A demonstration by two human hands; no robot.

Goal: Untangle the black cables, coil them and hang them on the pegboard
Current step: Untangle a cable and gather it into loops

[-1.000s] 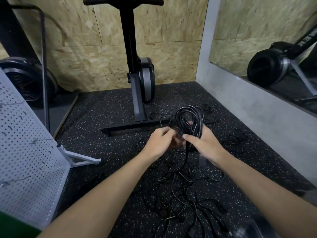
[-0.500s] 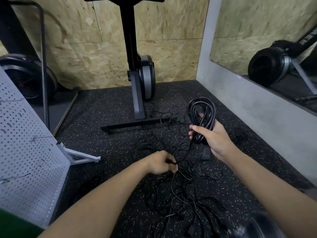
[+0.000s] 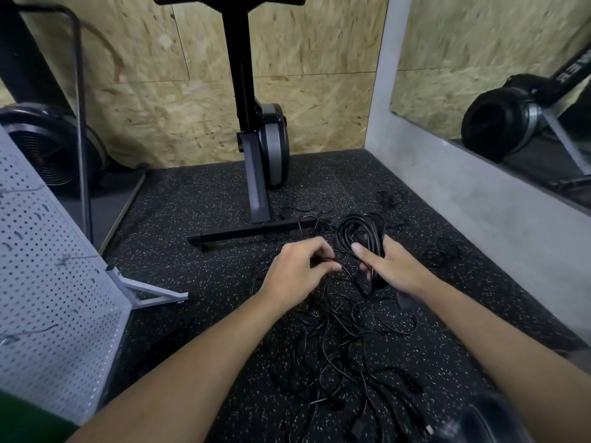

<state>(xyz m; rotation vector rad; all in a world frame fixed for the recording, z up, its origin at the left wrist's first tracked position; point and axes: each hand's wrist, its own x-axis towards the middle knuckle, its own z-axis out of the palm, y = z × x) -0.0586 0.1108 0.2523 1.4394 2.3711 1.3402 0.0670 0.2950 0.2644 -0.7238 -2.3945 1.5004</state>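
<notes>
Above the tangled cables (image 3: 335,340), right hand (image 3: 395,266) clasps the coil (image 3: 359,230) (left hand (image 3: 294,270) pinches a strand (image 3: 351,276)).

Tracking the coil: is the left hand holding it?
No, the right hand grips the coiled cable, while the left hand pinches a loose strand.

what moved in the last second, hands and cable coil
The left hand, which had pulled a strand down toward the person, came back up beside the coil, pinching that strand. The right hand lowered the coil leftward to meet it, gripping it throughout. Floor tangle and pegboard unchanged.
</notes>
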